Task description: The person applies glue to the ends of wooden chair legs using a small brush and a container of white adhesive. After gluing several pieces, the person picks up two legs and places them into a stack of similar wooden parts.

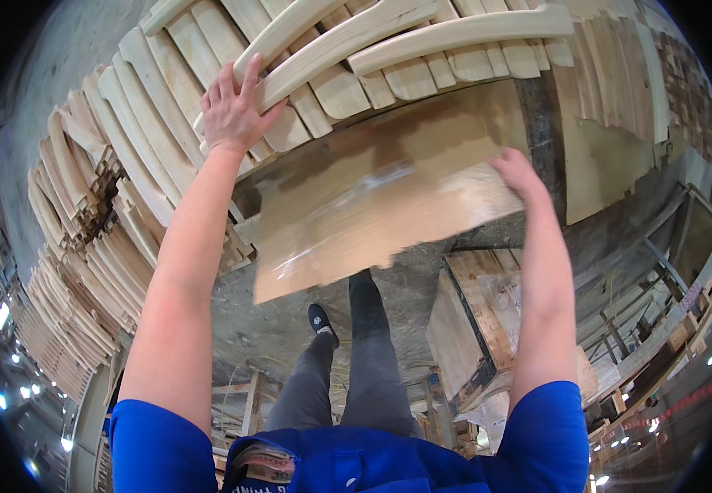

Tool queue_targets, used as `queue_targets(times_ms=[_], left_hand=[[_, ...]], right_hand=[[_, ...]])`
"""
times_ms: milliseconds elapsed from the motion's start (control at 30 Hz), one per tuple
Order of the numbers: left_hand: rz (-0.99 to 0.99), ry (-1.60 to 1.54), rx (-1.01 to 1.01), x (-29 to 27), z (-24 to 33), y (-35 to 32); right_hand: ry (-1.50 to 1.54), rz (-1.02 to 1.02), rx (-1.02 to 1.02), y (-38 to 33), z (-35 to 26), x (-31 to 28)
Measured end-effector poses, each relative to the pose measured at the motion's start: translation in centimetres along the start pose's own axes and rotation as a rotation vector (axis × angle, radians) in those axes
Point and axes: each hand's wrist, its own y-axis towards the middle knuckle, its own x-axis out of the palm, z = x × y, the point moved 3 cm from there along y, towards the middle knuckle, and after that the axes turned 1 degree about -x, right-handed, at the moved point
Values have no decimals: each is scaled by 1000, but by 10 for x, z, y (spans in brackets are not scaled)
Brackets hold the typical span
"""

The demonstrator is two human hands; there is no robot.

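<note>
Blue-sleeved forearms reaching forward, left hand (233, 111) spread flat on curved wooden slats (331, 49), right hand (520, 174) gripping the edge of a cardboard sheet (372, 205) between both hands, more slat stacks (77, 246) left.

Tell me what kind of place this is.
Likely a woodworking or furniture workshop: stacks of curved wooden slats, a flat wooden board under the right hand, and wooden frames on the floor.

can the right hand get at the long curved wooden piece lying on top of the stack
Probably not yet: the right hand grips the flat board's edge, below the curved wooden piece. The left hand already rests on one.
</note>
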Motion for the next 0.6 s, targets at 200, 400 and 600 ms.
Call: queue_targets(times_ms=[200, 400, 600], left_hand=[[-4, 32, 1, -4, -11, -6], [-12, 20, 12, -2, -11, -14], [-29, 48, 36, 3, -9, -9]], right_hand=[[-376, 511, 192, -11, 60, -56], [-143, 346, -94, -16, 43, 133], [-376, -627, -747, -59, -110, 416]])
